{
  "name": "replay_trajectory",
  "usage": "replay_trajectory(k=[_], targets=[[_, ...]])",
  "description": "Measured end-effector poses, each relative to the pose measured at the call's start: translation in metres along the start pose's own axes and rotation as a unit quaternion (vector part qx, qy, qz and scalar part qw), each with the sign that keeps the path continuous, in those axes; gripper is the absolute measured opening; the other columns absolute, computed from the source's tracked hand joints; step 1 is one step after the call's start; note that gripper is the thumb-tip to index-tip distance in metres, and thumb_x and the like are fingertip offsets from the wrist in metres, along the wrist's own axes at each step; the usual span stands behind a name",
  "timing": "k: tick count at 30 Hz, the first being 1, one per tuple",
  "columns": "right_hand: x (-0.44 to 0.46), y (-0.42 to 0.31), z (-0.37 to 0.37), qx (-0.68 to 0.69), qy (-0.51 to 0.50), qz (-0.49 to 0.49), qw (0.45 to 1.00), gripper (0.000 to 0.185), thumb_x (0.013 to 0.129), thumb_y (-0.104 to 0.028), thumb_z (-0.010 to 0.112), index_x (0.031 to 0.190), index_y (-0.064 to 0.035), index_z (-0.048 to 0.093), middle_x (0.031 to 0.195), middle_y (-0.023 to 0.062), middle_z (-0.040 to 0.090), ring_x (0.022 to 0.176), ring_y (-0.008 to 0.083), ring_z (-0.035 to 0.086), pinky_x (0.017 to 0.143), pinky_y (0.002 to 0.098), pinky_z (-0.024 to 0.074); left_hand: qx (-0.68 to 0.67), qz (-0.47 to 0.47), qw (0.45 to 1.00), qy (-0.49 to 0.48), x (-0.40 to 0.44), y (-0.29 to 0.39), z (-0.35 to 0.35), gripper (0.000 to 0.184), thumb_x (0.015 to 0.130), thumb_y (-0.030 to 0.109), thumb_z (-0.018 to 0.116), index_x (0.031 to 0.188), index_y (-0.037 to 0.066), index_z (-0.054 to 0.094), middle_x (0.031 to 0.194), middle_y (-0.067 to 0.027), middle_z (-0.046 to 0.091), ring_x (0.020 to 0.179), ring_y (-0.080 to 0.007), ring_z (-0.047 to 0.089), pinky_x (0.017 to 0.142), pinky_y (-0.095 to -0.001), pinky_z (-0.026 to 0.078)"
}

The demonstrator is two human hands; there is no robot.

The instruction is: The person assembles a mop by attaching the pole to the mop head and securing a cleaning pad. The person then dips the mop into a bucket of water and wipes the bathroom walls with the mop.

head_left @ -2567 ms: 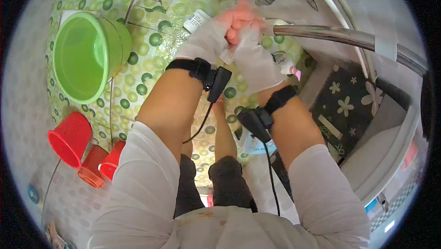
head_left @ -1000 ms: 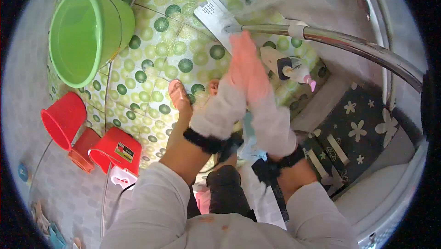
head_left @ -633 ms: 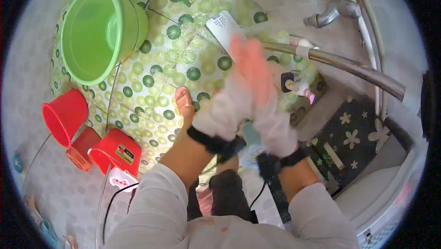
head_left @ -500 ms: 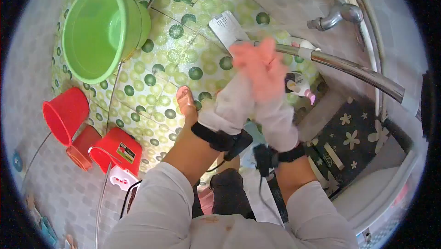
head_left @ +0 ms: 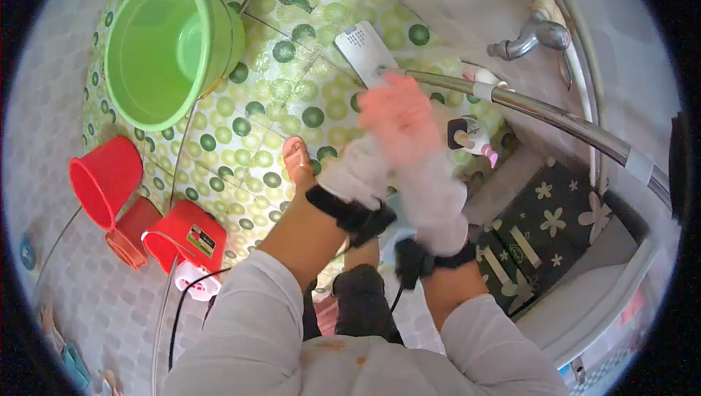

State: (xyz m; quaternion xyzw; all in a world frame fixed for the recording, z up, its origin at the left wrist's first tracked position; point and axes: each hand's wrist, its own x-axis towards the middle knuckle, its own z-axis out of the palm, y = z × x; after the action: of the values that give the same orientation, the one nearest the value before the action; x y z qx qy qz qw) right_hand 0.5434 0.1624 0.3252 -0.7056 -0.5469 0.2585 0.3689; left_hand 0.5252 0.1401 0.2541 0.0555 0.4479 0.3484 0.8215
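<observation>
In pink gloves with white cuffs, my left hand [head_left: 381, 109] and my right hand [head_left: 422, 133] are pressed against each other in front of me. Motion blur smears the fingers, and no separate object shows between them. Just beyond the gloves is a white perforated piece [head_left: 365, 49], close to the end of a metal pole [head_left: 555, 118]. A bottle with a pink pump tip [head_left: 473, 137] stands to the right of my hands. Black straps [head_left: 350, 213] with small devices are around both forearms.
A green bucket [head_left: 157, 52] stands at upper left, with red buckets [head_left: 109, 177] below it. A wall tap [head_left: 533, 39] is at upper right. A dark flowered panel [head_left: 548, 228] lies at right. Green-dotted tiles [head_left: 307, 89] cover the floor.
My gloved hands have stayed together while shifting over each other; they now sit lower in view than at first. The view has also moved, bringing more of the tap and red buckets into sight.
</observation>
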Motion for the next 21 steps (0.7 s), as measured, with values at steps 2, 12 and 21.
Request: replay_trajectory(k=[2,12,21], targets=[[0.002,-0.035,-0.003,-0.155,-0.077,-0.074,0.982,0.016,0.073,-0.023,0.063,0.072,-0.0073,0.065,0.091,0.0061,0.065,0.097,0.0361,0.053,0.093,0.0474,0.0353,-0.16,0.107,0.981,-0.016,-0.011,0.016,0.011,0.038,0.091,0.044,0.044,0.103,0.01,0.052,0.095,-0.0106,0.051,0.09,-0.0222,0.055,0.079,-0.0351,0.045],[0.015,0.014,0.006,-0.121,-0.082,0.041,0.988,0.033,0.083,-0.029,0.057,0.108,-0.0085,0.063,0.116,0.0188,0.055,0.116,0.0378,0.044,0.099,0.05,0.0322,-0.412,0.226,0.88,-0.077,0.0,0.014,0.016,0.038,0.094,0.044,0.039,0.107,0.011,0.052,0.102,-0.0104,0.051,0.1,-0.0203,0.052,0.086,-0.0354,0.042],[0.032,0.017,-0.033,0.193,-0.156,0.2,0.948,0.032,0.089,-0.023,0.052,0.116,-0.0056,0.054,0.117,0.0066,0.056,0.096,0.0197,0.057,0.088,0.0344,0.0435,-0.35,0.274,0.894,-0.062,0.004,0.042,0.059,0.042,0.1,0.031,0.029,0.134,0.007,0.034,0.131,-0.0118,0.045,0.119,-0.0285,0.044,0.102,-0.0372,0.034]])
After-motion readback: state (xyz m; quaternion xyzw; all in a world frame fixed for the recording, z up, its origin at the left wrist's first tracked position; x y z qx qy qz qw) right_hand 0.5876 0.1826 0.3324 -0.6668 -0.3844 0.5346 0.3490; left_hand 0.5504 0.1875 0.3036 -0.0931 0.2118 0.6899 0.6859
